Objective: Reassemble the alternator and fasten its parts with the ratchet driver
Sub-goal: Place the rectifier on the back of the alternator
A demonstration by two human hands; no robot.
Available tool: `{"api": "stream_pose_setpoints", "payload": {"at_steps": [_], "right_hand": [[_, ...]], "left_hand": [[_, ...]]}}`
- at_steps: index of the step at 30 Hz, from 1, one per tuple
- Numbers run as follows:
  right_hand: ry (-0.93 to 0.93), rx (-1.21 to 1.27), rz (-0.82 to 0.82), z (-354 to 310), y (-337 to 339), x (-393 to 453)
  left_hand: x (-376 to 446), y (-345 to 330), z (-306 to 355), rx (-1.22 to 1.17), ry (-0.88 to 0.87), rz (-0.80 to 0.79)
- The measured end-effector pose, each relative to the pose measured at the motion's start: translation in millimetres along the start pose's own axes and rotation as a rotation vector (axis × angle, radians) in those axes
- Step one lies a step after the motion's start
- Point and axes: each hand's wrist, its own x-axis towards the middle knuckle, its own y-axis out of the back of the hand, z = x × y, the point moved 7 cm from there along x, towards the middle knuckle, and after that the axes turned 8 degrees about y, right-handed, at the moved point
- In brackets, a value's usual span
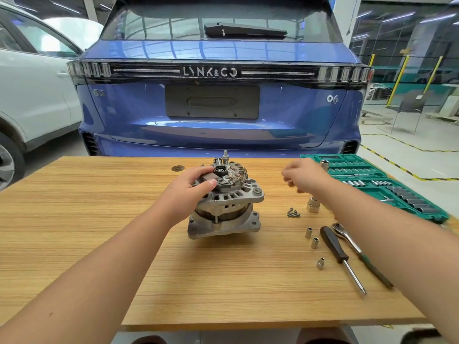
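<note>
A: Near the far edge of the wood-grain surface, at its middle, what stands there?

B: The alternator, a ribbed cast-metal housing standing on end, its dark regulator and copper-toned rectifier parts uppermost with a threaded stud rising at the back.

A: How do the hands lie?

B: The left hand rests on the alternator's top, thumb and fingers curled round a dark plastic part there. The right hand hovers above the surface, blurred; whether its fingers are together or apart cannot be told.

A: And toward the right edge?

B: A small heap of screws, a large bright socket, three small sockets, a black-handled screwdriver and the chromed ratchet driver. A green moulded socket case lies open at the far right corner.
</note>
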Motion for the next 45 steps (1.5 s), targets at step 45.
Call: {"api": "stream_pose_setpoints", "payload": {"at_steps": [45], "right_hand": [[0.186,0.473,-0.097,-109.7,-15.1,-37.6]], "left_hand": [[-2.8,-0.1,1.1,-0.067,0.006,0.013]]}}
